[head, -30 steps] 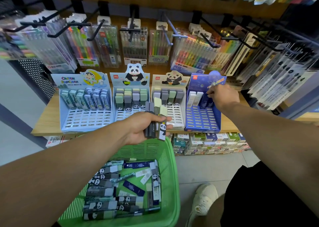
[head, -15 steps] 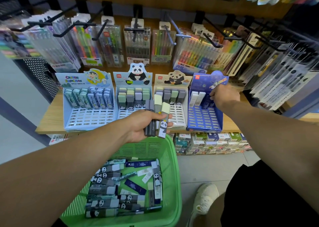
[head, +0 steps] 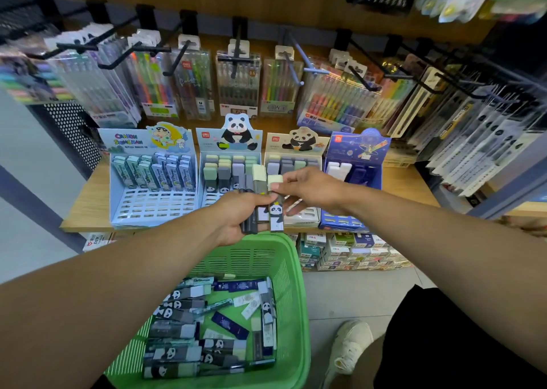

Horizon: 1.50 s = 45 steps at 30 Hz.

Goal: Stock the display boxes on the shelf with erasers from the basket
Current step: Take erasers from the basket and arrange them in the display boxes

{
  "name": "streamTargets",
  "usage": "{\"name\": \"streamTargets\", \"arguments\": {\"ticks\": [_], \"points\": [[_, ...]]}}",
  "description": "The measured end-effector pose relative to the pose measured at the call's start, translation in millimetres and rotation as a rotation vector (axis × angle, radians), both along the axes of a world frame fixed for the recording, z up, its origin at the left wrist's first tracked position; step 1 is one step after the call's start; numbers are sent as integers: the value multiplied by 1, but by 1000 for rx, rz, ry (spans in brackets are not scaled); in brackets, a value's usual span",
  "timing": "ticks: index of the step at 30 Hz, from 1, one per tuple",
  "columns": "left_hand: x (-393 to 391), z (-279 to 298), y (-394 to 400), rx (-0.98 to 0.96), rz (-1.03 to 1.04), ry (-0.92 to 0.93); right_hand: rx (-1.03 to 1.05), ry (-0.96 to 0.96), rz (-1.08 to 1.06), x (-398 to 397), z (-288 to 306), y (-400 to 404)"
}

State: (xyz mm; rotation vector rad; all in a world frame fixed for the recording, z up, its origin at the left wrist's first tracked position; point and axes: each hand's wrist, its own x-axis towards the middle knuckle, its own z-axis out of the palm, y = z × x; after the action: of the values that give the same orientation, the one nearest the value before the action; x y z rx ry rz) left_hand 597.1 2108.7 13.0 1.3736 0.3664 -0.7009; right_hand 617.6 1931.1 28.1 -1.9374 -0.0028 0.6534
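Observation:
My left hand [head: 236,220] grips a bundle of several panda erasers [head: 260,208] upright above the green basket [head: 293,270]. My right hand [head: 310,192] pinches the pale top of one panda eraser [head: 276,199] at the right of that bundle. Loose erasers [head: 207,323] fill the basket's floor. On the wooden shelf [head: 88,205] stand display boxes: a light blue cartoon box [head: 152,178], two panda boxes [head: 228,158] [head: 296,152] and a dark blue box [head: 353,175], each partly filled.
Pen packs [head: 236,84] hang on black hooks above the boxes. More packs fill the rack at the right [head: 473,140]. Small stationery boxes [head: 349,252] are stacked under the shelf. My shoe [head: 349,350] stands on the grey floor beside the basket.
My right hand left the dark blue box and moved left to the bundle, where it now pinches one eraser. My left hand stayed over the basket with its bundle.

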Motion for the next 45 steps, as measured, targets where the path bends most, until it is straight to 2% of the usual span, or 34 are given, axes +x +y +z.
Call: {"name": "streamTargets", "arguments": {"ticks": [4,6,9,11,15,22,38,45], "points": [[0,-4,6,32,61,4,151,50,-246,15,-2,8],[0,-4,13,10,79,35,48,-98,-363,26,-7,1],[0,-2,23,-29,78,50,-282,-382,-402,38,-13,-18],[2,0,28,-71,72,58,-396,-461,-362,41,-18,-26],[3,2,36,-132,45,47,-474,-551,-302,46,-26,-29],[6,1,42,-151,17,32,-553,-541,-245,54,-34,-30],[7,1,42,-146,-8,25,-578,-577,-233,57,-31,-32],[9,1,37,-131,-25,25,-656,-571,-126,57,-33,-35]]}}
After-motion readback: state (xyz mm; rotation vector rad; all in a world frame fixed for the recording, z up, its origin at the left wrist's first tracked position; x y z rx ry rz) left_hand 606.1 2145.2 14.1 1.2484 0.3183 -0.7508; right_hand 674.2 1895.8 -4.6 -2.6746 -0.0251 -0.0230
